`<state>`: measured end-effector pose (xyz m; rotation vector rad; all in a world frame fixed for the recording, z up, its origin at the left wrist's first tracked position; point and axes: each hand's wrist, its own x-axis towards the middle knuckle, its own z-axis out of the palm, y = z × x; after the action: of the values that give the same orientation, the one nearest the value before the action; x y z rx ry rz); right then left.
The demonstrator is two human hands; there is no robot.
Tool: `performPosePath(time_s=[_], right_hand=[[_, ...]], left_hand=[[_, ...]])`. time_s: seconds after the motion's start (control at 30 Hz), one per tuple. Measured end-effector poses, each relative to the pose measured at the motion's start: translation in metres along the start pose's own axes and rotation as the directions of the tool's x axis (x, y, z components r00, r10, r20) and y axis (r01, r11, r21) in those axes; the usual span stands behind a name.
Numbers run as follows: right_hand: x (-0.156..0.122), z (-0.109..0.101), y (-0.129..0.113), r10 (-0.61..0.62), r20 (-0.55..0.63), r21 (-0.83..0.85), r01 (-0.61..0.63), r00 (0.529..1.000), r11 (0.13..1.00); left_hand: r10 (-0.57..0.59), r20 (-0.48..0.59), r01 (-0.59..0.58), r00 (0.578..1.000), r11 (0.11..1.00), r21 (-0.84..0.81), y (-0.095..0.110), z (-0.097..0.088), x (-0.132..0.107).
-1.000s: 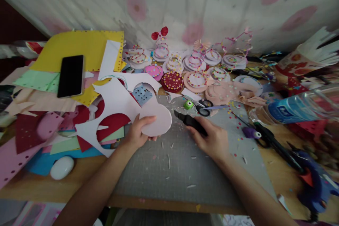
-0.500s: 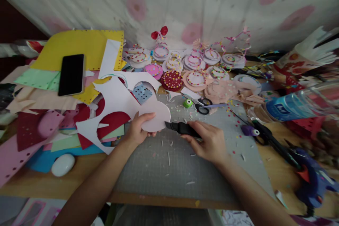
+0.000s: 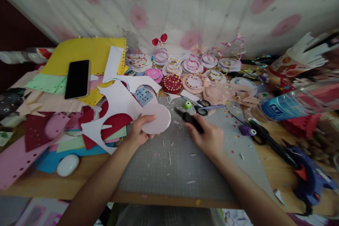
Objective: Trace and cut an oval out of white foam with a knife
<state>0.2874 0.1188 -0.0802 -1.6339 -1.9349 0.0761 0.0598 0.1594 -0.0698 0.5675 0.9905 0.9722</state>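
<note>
My left hand [image 3: 140, 129] grips a pale round foam disc [image 3: 157, 118] by its left side, thumb on top and fingers beneath. In my right hand [image 3: 208, 134] is a black utility knife [image 3: 192, 120], its blurred blade pointing up and left, a short gap from the disc's right edge. Both hands are over the grey cutting mat [image 3: 169, 176], where thin white trimmings [image 3: 169, 158] lie scattered. White sheet scraps with curved cut-outs [image 3: 119, 97] sit just left of the disc.
Decorated small discs [image 3: 171, 83] line the back. Black-handled scissors [image 3: 202, 107] and a green punch [image 3: 187, 105] lie beyond the knife. A phone [image 3: 77, 79] rests on coloured sheets at left. At right are a plastic bottle [image 3: 278, 107] and a blue glue gun [image 3: 311, 180].
The knife has come away from the disc's right edge, its blade now tilted further upward. The disc stays in my left hand. The view has shifted slightly.
</note>
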Motion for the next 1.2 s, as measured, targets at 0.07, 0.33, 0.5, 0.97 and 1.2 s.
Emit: performPosePath(time_s=[0.07, 0.33, 0.5, 0.97, 1.2], right_hand=[[0.002, -0.003, 0.004, 0.124, -0.056, -0.024, -0.125, 0.991, 0.992], [-0.003, -0.003, -0.006, -0.006, 0.037, 0.135, 0.001, 0.999, 0.991], [-0.003, -0.002, -0.004, 0.017, 0.012, 0.158, -0.019, 1.0, 0.987], [-0.003, 0.001, -0.005, -0.171, 0.098, 0.13, 0.158, 0.98, 0.979], [-0.002, -0.001, 0.003, -0.16, 0.021, 0.158, 0.155, 0.987, 0.975]], left_hand=[[-0.009, 0.014, 0.009, 1.0, 1.0, -0.016, -0.001, 0.0, -0.002], [0.091, -0.016, -0.093, 0.996, 0.986, -0.14, -0.004, 0.007, 0.005], [0.041, -0.006, -0.042, 0.999, 0.972, -0.233, -0.004, 0.006, 0.005], [-0.098, 0.311, 0.133, 0.945, 0.986, -0.096, -0.01, 0.003, 0.0], [-0.129, 0.276, 0.14, 0.953, 0.99, -0.019, -0.005, -0.003, -0.003]])
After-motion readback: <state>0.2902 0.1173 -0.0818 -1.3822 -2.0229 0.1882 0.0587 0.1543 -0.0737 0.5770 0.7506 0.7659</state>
